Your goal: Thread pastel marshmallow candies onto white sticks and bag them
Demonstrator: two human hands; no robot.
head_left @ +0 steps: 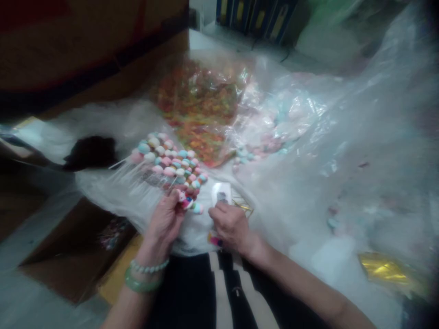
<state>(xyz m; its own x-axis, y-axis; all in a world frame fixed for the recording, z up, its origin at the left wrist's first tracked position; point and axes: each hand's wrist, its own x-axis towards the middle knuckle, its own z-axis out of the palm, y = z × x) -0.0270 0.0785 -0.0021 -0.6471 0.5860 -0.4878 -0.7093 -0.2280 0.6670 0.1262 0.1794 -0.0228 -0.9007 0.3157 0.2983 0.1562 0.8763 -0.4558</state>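
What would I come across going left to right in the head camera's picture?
Black bundle, left hand with a small colourful figure, right hand, shiny gold piece.

Crumpled plastic sheeting (103, 189) (whitish, blurred) carries pastel-topped sticks (171, 160) and filled clear bags (206, 100).

Workshop with cardboard box (75, 59), plastic bags (343, 151)

The only view, a head camera, looks forward and steeply down from above the wearer's lap, both hands (165, 214) (233, 226) within arm's reach, its outer parts seemingly blurred, so far edges read poorly.
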